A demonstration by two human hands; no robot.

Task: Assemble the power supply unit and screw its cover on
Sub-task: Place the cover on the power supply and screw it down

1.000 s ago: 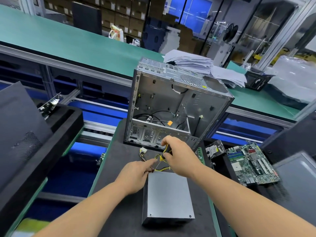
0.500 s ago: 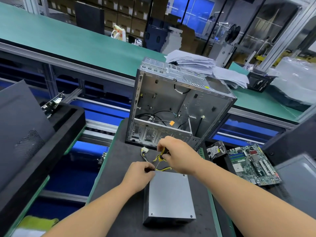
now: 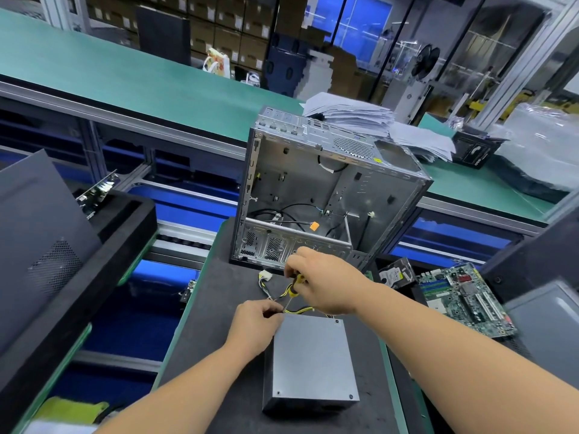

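So we've got the open computer case (image 3: 326,195) standing upright at 12 o'clock on the dark tabletop (image 3: 219,324), side panel off and a few loose wires sitting inside. The power supply unit (image 3: 310,361) lies flat right in front of us, toward 6 o'clock from the case and well apart from it, grey cover (image 3: 313,352) facing up with screw holes showing at the corners. Its yellow and black cable bundle (image 3: 282,296) spills out of the far end, and a white connector (image 3: 265,275) rests on the mat at about 11 o'clock from the unit.

Over at 3 o'clock a green motherboard (image 3: 463,299) lies beside the mat, with a small bagged drive (image 3: 395,273) just beside it.

Our right hand (image 3: 326,283) grips a yellow and black screwdriver (image 3: 294,289), fingers curled around the handle, tip angled down toward the far left corner of the unit. Our left hand (image 3: 255,324) sits at that same corner, fingers pinched together at the tip; we can't tell exactly what's between them, too small.
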